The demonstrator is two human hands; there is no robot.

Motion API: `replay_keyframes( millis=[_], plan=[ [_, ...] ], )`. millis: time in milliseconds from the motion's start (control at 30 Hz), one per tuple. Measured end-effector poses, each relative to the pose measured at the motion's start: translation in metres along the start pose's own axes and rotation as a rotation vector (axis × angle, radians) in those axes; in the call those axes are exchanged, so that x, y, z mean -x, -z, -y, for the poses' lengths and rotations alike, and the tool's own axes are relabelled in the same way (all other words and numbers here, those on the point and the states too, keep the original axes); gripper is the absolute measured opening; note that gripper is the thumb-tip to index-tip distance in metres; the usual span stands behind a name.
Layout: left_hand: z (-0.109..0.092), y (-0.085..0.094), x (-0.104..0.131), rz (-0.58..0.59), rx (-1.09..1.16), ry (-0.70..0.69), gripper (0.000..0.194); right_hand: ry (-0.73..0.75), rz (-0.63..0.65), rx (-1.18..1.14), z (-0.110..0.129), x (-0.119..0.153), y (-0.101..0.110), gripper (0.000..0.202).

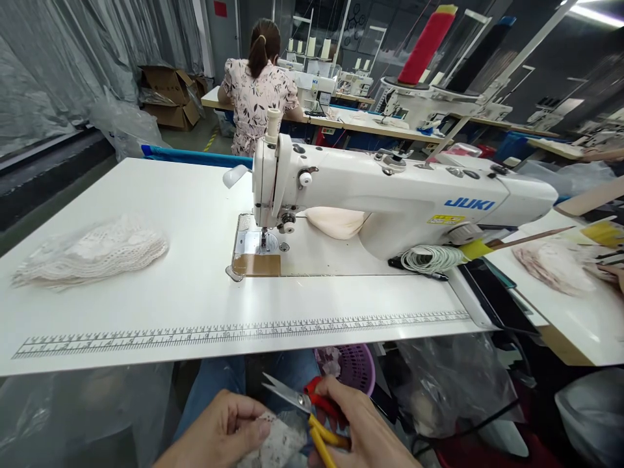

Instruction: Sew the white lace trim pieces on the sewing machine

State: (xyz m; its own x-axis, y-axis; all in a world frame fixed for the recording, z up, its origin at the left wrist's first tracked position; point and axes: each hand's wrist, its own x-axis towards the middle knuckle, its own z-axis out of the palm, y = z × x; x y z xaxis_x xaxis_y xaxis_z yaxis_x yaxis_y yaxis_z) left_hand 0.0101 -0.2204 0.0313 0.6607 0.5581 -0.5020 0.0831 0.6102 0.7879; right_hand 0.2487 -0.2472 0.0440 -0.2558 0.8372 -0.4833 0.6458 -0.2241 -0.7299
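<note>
My left hand (229, 429), low in the view, pinches a small piece of white lace fabric (277, 442) between thumb and fingers. Just right of it, my right hand (358, 426) grips scissors (292, 395) with red and yellow handles. The blades are slightly apart and point up and left, above the lace and not around it. Both hands are over the lap, below the table's front edge. A white sewing machine (341, 182) stands on the white table (195, 299). A pile of white lace pieces (102, 250) lies at the table's left.
A printed ruler (195, 335) runs along the table's front edge. Coiled pale cord (431, 259) lies by the machine's base. A purple basket (353, 367) is below the table. Another person (260, 91) sits ahead, back turned. At the far right, part of another person's hand (611, 273) is near fabric.
</note>
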Motion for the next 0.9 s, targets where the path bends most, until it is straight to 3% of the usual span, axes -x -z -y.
replay_keyframes(
  millis=[133, 300, 467, 533, 733, 900],
  plan=[
    [0.000, 0.001, 0.000, 0.003, -0.015, 0.019, 0.060, -0.005, 0.068, 0.062, -0.014, 0.014, 0.009, 0.046],
    [0.002, 0.001, 0.002, 0.009, -0.019, 0.034, 0.061, -0.008, 0.114, -0.014, -0.026, 0.021, 0.005, 0.046],
    [0.008, -0.004, 0.002, -0.130, -0.088, 0.120, 0.091, 0.016, 0.029, -0.373, -0.003, 0.005, -0.012, 0.044],
    [0.008, -0.007, 0.000, -0.095, -0.124, 0.117, 0.097, 0.087, 0.073, -0.557, 0.013, -0.006, -0.019, 0.044],
    [0.007, -0.008, 0.008, -0.013, -0.168, 0.073, 0.092, 0.032, 0.173, -0.857, 0.028, -0.023, -0.035, 0.051],
    [0.004, -0.004, 0.020, -0.053, -0.204, 0.198, 0.087, 0.062, 0.131, -0.896, 0.020, -0.020, -0.036, 0.048]
  ],
)
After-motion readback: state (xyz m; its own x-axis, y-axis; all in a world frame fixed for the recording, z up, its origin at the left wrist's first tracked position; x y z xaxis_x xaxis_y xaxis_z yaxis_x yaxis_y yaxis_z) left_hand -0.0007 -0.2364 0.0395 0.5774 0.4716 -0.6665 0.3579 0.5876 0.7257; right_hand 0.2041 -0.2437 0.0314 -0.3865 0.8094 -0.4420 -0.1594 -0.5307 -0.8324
